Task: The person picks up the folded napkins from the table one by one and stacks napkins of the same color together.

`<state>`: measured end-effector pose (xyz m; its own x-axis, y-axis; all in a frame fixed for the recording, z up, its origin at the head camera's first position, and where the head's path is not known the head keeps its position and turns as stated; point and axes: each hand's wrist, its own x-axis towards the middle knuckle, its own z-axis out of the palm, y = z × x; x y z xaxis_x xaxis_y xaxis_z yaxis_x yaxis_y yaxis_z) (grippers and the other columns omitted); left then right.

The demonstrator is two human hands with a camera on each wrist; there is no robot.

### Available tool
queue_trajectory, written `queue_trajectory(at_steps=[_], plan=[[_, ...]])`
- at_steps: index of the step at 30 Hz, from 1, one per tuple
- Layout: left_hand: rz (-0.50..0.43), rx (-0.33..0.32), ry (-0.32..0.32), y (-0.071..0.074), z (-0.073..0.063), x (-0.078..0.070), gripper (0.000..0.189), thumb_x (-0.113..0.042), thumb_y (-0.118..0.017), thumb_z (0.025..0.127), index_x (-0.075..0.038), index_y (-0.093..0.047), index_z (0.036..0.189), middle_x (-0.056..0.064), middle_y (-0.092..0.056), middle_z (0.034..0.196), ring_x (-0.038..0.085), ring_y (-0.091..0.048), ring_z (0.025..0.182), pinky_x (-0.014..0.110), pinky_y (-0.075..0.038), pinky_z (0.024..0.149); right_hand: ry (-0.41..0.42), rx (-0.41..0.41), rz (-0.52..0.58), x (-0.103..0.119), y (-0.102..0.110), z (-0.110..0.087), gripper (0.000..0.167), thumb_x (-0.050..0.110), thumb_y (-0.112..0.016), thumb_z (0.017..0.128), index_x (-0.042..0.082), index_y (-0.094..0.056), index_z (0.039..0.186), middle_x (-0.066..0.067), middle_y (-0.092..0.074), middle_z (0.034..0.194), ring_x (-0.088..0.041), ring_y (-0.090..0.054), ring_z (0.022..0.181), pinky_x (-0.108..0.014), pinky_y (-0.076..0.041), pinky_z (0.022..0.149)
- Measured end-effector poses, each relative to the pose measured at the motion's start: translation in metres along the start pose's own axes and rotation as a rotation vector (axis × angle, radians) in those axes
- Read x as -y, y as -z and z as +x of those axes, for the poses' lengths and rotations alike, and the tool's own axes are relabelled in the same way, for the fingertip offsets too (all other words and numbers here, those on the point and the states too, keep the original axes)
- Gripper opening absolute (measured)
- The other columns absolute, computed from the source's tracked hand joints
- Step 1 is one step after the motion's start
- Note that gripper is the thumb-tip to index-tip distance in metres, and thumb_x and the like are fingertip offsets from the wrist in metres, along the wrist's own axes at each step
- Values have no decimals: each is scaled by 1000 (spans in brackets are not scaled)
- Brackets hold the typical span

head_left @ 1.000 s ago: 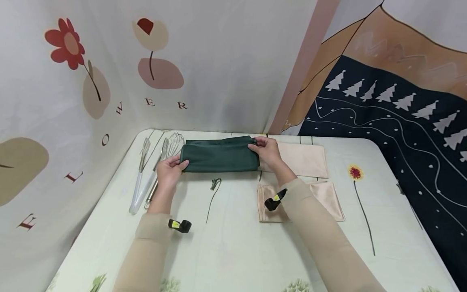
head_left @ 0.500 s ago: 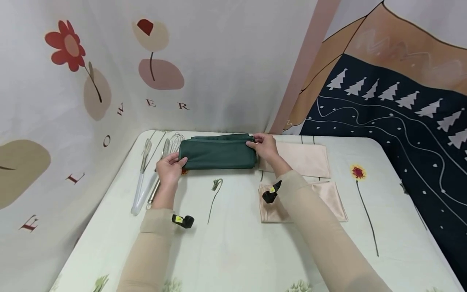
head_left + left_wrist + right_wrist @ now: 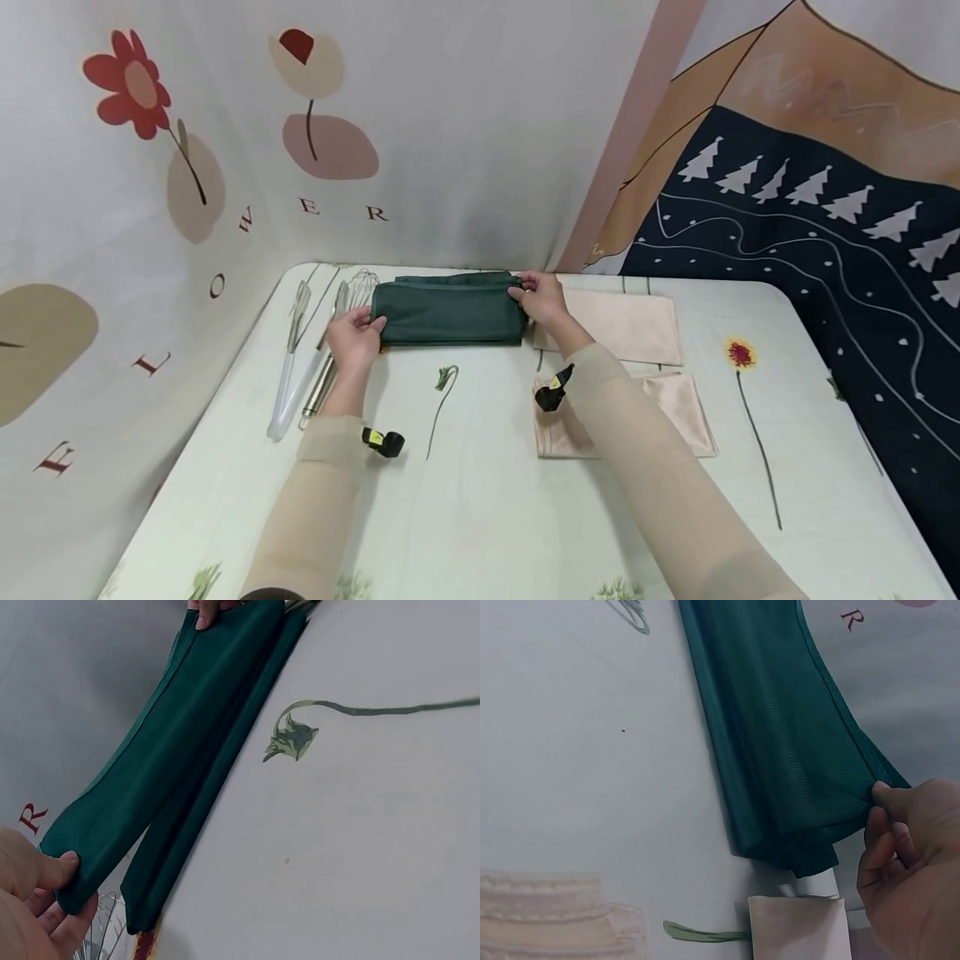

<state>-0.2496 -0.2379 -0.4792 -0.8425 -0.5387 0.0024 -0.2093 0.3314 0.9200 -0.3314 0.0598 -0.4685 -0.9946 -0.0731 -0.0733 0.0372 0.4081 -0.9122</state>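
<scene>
A dark green folded cloth [image 3: 450, 315] lies at the back middle of the table, its upper layer lifted at both ends. My left hand [image 3: 356, 337] pinches its left end between thumb and fingers. At the other end my right hand [image 3: 543, 297] pinches the upper right corner. In the left wrist view the green cloth [image 3: 157, 750] shows a gap between the raised layer and the fold below. From the right wrist view, my right hand [image 3: 911, 855] grips a corner of the cloth [image 3: 780, 735] while the lower layers hang under it.
Left of the cloth lie a whisk [image 3: 364, 287] and two long utensils with pale handles [image 3: 282, 392], close by my left hand. To the right are two folded beige cloths, one behind [image 3: 630, 325] and one nearer [image 3: 675, 408], partly under my right sleeve. Flowers are printed on the tablecloth [image 3: 480, 517].
The green cloth has been lowered slightly toward the back of the table, its layers shifting. Both hands keep their pinch on it, and the left forearm has moved slightly forward.
</scene>
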Motion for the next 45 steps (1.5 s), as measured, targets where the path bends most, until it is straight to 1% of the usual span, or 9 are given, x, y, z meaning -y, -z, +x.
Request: queue_trajectory(at_steps=[5, 14, 20, 23, 25, 29, 36, 41, 45], plan=[[18, -14, -40, -3, 2, -5, 32, -10, -71, 96, 3, -69, 125, 22, -69, 117, 32, -65, 107, 40, -53, 93, -5, -7, -2, 3, 3, 1, 34, 18, -65, 101, 4, -64, 132, -15, -63, 123, -27, -56, 111, -41, -51, 94], [50, -4, -105, -10, 0, -10, 32, -7, -68, 97, 2, -68, 127, 22, -67, 119, 33, -63, 109, 42, -53, 94, 15, -30, -23, 5, 7, 2, 25, 15, -66, 100, 5, -68, 123, -13, -65, 114, -24, -57, 103, -39, -51, 89], [125, -44, -211, -9, -2, -10, 32, -5, -67, 97, 2, -66, 128, 20, -67, 124, 35, -63, 115, 42, -51, 99, 80, -49, -85, 2, 14, -6, 25, 16, -65, 101, 4, -69, 122, -12, -68, 116, -26, -59, 103, -39, -51, 90], [165, -61, -286, -7, -7, -10, 30, -7, -68, 97, 2, -67, 126, 20, -67, 124, 37, -62, 115, 45, -49, 100, 95, -51, -76, -1, 20, -14, 27, 17, -65, 101, 3, -68, 123, -12, -67, 117, -26, -59, 104, -40, -52, 90], [169, -55, -334, -7, -12, -12, 29, -8, -67, 98, 2, -68, 124, 20, -67, 121, 38, -62, 113, 46, -49, 99, 103, -48, -60, -4, 23, -21, 28, 18, -65, 101, 2, -68, 124, -12, -67, 117, -26, -60, 104, -40, -52, 90], [162, 1, -399, -9, -24, -16, 28, -10, -67, 98, 2, -68, 124, 19, -68, 118, 37, -63, 110, 47, -50, 97, 139, -37, -51, -7, 29, -34, 28, 19, -64, 101, 1, -68, 123, -12, -69, 113, -26, -62, 102, -38, -53, 89], [145, 140, -431, -10, -48, -19, 30, -12, -67, 99, 2, -67, 125, 18, -68, 121, 34, -62, 115, 43, -50, 101, 215, 6, -109, -12, 43, -63, 30, 18, -66, 100, -4, -68, 122, -17, -72, 111, -30, -66, 101, -41, -53, 92], [139, 252, -467, -10, -65, -19, 30, -12, -69, 98, 1, -67, 124, 18, -68, 121, 34, -62, 116, 44, -49, 102, 219, 19, -139, -20, 55, -88, 35, 18, -66, 100, -4, -65, 126, -18, -72, 113, -33, -67, 105, -44, -53, 94], [146, 323, -493, -11, -77, -16, 30, -13, -71, 96, 2, -69, 123, 17, -68, 121, 33, -61, 116, 47, -49, 100, 201, 16, -142, -30, 65, -105, 39, 20, -67, 100, -4, -63, 129, -18, -71, 114, -34, -67, 107, -45, -54, 93]])
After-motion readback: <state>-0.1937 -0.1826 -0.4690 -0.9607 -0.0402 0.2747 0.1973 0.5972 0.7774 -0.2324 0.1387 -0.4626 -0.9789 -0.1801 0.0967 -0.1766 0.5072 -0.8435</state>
